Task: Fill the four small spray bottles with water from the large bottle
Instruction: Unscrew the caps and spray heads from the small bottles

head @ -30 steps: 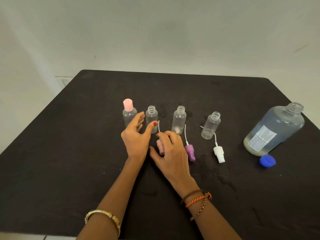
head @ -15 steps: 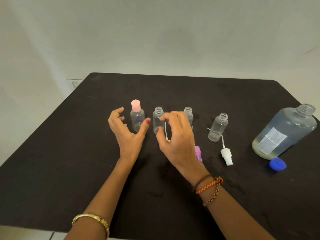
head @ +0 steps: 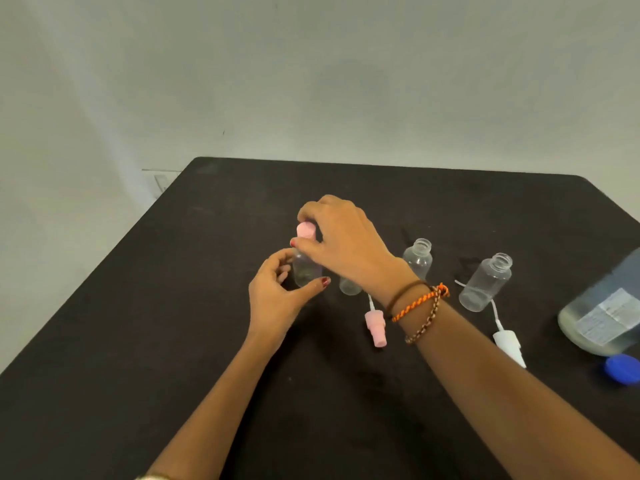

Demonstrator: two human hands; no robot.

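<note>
the right hand (head: pixel 341 239) reaches across from the right, wrist bent down, its thumb and curled fingers pinching the pink cap (head: pixel 305 231) on the leftmost small bottle (head: pixel 305 270). the left hand (head: pixel 277 291) sits just below, fingers curled round that bottle's left side and thumb stretched along its base, holding it upright on the black worktop (head: pixel 138 341). a second bottle (head: pixel 349 286) is mostly hidden behind the right wrist; two more, the third bottle (head: pixel 418 257) and fourth bottle (head: pixel 485 281), stand uncapped to the right. a pink sprayer (head: pixel 375 324) and a white sprayer (head: pixel 508 342) lie on the worktop. the large bottle (head: pixel 604 313) stands at the right edge, its blue cap (head: pixel 621 373) just beside it.
</note>
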